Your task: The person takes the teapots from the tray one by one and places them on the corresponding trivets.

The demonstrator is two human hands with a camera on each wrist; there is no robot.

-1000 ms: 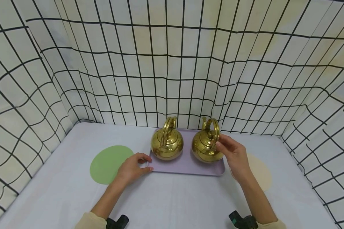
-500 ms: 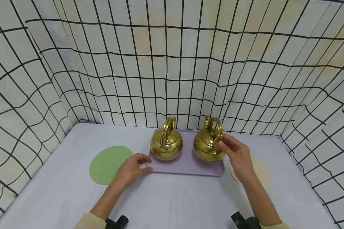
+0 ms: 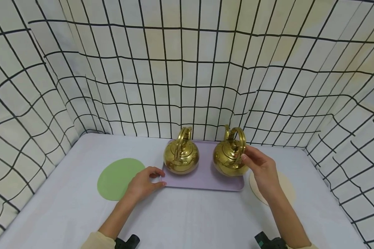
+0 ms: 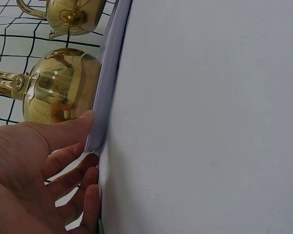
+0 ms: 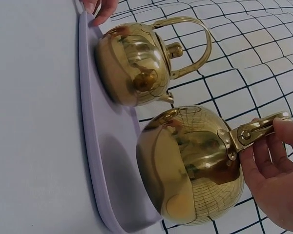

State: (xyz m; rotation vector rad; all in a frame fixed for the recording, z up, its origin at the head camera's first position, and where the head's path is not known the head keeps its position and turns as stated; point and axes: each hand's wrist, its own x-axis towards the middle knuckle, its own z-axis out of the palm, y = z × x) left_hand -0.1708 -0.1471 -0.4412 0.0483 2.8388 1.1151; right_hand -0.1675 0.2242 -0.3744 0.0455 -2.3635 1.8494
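Two shiny brass teapots with arched handles are at a lilac tray (image 3: 202, 185). The left teapot (image 3: 181, 157) stands on it. My right hand (image 3: 263, 169) pinches the handle of the right teapot (image 3: 229, 160) between thumb and fingers. In the right wrist view, that teapot (image 5: 193, 165) hangs a little off the tray floor, its shadow below it. My left hand (image 3: 144, 183) holds the tray's near left corner. In the left wrist view, its thumb lies on the rim and the other fingers curl under and beside the corner.
A green round mat (image 3: 119, 180) lies left of the tray, and a cream round mat (image 3: 283, 188) lies to the right, partly behind my right forearm. White walls with a black grid (image 3: 187, 76) enclose the white table (image 3: 190, 218) at the back and sides.
My right hand and the right teapot have shifted slightly to the right, toward the tray's right end. The left hand, tray and left teapot have stayed in place.
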